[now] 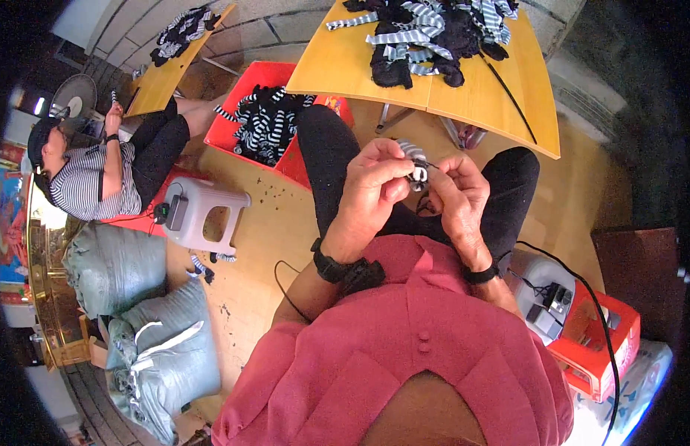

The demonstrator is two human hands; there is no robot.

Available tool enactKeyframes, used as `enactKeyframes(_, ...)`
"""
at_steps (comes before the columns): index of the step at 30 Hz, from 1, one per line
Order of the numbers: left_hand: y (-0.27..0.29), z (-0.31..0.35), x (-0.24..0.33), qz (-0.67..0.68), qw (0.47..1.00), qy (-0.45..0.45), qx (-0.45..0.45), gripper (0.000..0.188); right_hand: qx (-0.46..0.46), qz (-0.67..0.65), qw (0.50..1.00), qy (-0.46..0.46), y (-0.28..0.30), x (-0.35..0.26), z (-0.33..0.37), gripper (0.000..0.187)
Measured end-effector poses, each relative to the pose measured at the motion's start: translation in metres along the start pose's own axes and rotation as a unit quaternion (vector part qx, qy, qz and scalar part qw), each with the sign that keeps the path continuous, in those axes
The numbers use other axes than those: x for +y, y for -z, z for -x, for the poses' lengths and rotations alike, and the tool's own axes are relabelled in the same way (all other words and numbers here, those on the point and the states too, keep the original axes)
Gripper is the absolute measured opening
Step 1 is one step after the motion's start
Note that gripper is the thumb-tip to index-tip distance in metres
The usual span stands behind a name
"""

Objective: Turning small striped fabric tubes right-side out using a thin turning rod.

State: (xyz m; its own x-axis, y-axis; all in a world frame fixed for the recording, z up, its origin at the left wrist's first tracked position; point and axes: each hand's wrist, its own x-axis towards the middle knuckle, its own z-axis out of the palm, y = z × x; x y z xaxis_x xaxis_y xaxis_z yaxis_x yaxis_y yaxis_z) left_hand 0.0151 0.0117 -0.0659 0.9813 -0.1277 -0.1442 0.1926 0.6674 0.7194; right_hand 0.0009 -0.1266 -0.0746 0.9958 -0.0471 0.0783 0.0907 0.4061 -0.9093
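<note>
Here, in the head view, both hands meet just below the near edge of the yellow table [464, 100]. The left hand [371, 186] has its fingertips pressed together on a small striped black-and-white sock piece [414, 160], and the right hand [460, 189] pinches the same piece from the other side; a thin dark thread seems to run from it, though the view is too small to be sure. On the table, beyond the hands, lies a heap of striped and black socks [427, 33]. Left of the table stands a red crate [244, 100] filled with more striped socks. Farther left of the table a seated person in a striped shirt [92, 178] works at a second yellow table [159, 82]. A grey plastic stool [204, 215] stands between that person and the crate. Grey sacks [159, 357] lie well below the stool.
</note>
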Motion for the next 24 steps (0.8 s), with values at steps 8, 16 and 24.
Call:
enactKeyframes(8,-0.003,0.003,0.003,-0.041,0.997,0.003,-0.062,0.021,0.010,-0.046,0.998,-0.031,0.003,-0.011,0.001,0.004)
enactKeyframes(16,-0.010,0.009,-0.003,-0.287,0.946,-0.153,-0.002,0.009,-0.092,-0.092,0.989,-0.075,0.009,-0.020,0.003,0.004)
enactKeyframes(24,-0.010,0.008,0.002,-0.175,0.981,-0.080,-0.009,0.009,-0.054,-0.019,0.998,-0.021,0.008,-0.005,0.005,0.007)
